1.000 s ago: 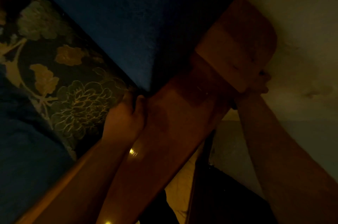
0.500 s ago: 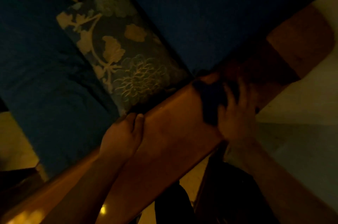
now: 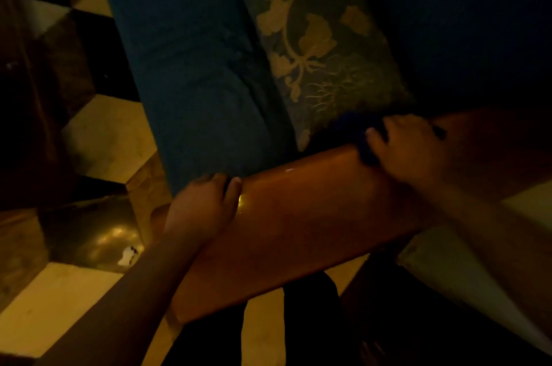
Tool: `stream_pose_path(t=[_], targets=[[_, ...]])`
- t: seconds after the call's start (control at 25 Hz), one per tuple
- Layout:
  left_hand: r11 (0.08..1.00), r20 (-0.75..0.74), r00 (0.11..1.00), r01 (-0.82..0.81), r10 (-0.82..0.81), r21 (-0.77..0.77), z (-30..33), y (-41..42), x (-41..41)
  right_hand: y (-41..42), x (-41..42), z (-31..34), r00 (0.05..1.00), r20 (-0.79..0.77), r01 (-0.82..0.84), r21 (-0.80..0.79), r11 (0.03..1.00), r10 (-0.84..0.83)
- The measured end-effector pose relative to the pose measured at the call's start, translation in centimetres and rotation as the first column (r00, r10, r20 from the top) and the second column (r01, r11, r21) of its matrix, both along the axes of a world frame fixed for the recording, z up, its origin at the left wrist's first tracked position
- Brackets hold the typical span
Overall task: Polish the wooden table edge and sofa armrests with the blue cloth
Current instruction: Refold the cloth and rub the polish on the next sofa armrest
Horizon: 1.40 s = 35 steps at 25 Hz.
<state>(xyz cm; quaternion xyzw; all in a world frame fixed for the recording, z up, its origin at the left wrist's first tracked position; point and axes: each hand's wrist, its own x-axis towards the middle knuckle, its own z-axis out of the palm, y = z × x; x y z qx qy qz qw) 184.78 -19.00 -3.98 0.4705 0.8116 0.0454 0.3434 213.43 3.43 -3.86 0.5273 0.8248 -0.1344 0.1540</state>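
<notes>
sofa seat (image 3: pixel 191 67): big dark blue upholstered block, fills upper middle of view, runs from top down to the armrest; dim light, fabric creases faintly visible
floor (image 3: pixel 104 132): checker tiles, pale and dark squares, left side and bottom; 1 dark tile bottom left shows a shiny glare patch
armrest (image 3: pixel 298 222): wide glossy brown wooden beam, crosses the view diagonally from lower left to upper right, below the seat and cushion; small bright highlights on its top near the left thumb; far right end falls into shadow
cushion (image 3: pixel 316 37): floral pattern, pale flowers and stems on dark ground, leans on the seat, lower corner just beside the armrest and the cloth
right hand (image 3: pixel 409 150): on top of armrest at its far edge, palm down, fingers curled over the cloth and pressing it onto the wood; forearm runs off to lower right
left hand (image 3: pixel 203 204): rests on the near-left part of armrest, fingers hooked over the far edge toward the seat, thumb lying on the top surface; grips the wood, no cloth in it
blue cloth (image 3: pixel 354 129): dark blue bunch under the right fingers, on the armrest's far edge, touching the cushion corner; only partly visible, shape unclear in the dark
</notes>
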Motion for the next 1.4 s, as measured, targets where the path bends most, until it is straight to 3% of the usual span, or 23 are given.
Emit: stream_pose_path(t=[0.12,0.2,0.28,0.32,0.44,0.52,0.64,0.68,0.76,0.8,0.88,1.0,1.04,1.16,1.2,1.24,1.28,1.36,1.4], targets=[[0.995,-0.027,0.995,-0.100,0.100,-0.028,-0.3,-3.2,-3.1,7.2,-1.0,0.6,0.892,0.406,0.276,-0.139,0.951,-0.199],[0.976,-0.014,0.977,-0.214,0.214,-0.050,-0.4,-5.5,-4.5,6.8,-3.3,0.4,0.876,0.458,0.275,-0.223,0.935,-0.149],[0.902,0.100,0.897,-0.428,0.431,-0.051,-0.4,-7.4,-5.1,2.9,-7.3,-0.1,0.927,0.375,0.144,-0.294,0.945,-0.025],[0.817,0.226,0.789,-0.572,0.571,-0.064,-0.3,-8.0,-5.2,0.2,-9.6,-0.3,0.948,0.317,0.062,-0.313,0.948,0.042],[0.432,0.518,0.255,-0.864,0.817,-0.257,0.1,-9.4,-5.4,-11.2,-18.5,-0.9,0.963,0.096,-0.217,-0.286,0.933,0.253],[0.327,0.567,0.082,-0.880,0.819,-0.345,0.3,-9.7,-5.1,-17.4,-22.6,-0.2,0.905,-0.092,-0.424,-0.152,0.893,0.415],[0.304,0.607,-0.025,-0.848,0.794,-0.433,0.6,-9.8,-5.1,-17.5,-20.2,-0.1,0.741,-0.199,-0.663,-0.068,0.746,0.641],[0.321,0.609,-0.014,-0.840,0.793,-0.438,0.9,-9.9,-5.3,-15.3,-18.5,0.0,0.768,-0.157,-0.639,-0.146,0.755,0.620],[0.366,0.597,0.049,-0.829,0.801,-0.423,1.3,-9.9,-5.7,-10.9,-15.7,0.3,0.911,0.092,-0.372,-0.239,0.897,0.402],[0.373,0.598,0.053,-0.824,0.800,-0.426,1.5,-10.0,-5.8,-9.4,-15.3,0.2,0.939,0.219,-0.215,-0.230,0.949,0.266],[0.349,0.623,-0.022,-0.813,0.782,-0.466,1.7,-10.2,-6.0,-9.7,-18.5,-1.0,0.928,0.328,-0.081,-0.276,0.958,0.173],[0.291,0.626,-0.142,-0.793,0.767,-0.535,1.6,-10.8,-6.4,-15.9,-27.5,-3.0,0.917,0.082,-0.302,-0.497,0.813,0.391],[0.252,0.613,-0.192,-0.789,0.766,-0.561,1.5,-11.3,-6.8,-18.2,-29.5,-3.2,0.886,-0.001,-0.405,-0.487,0.774,0.463],[0.067,0.548,-0.398,-0.763,0.736,-0.643,0.1,-13.1,-8.6,-22.6,-27.9,-1.5,0.803,-0.165,-0.594,-0.144,0.791,0.573],[0.037,0.528,-0.416,-0.759,0.741,-0.650,0.0,-13.4,-9.2,-23.4,-25.4,-0.9,0.779,-0.242,-0.608,-0.066,0.791,0.578],[0.060,0.521,-0.365,-0.773,0.772,-0.631,-0.1,-13.2,-9.7,-24.0,-22.2,-0.3,0.756,-0.308,-0.611,-0.019,0.791,0.577],[0.133,0.533,-0.260,-0.796,0.805,-0.590,0.1,-12.6,-9.9,-24.3,-18.8,0.1,0.741,-0.332,-0.615,0.012,0.788,0.584],[0.356,0.598,0.043,-0.837,0.801,-0.416,0.6,-11.1,-9.1,-22.9,-12.7,0.1,0.784,-0.281,-0.555,0.080,0.828,0.553],[0.510,0.614,0.267,-0.820,0.743,-0.261,0.8,-10.5,-8.5,-21.8,-11.3,0.0,0.855,-0.258,-0.440,0.098,0.893,0.450]])
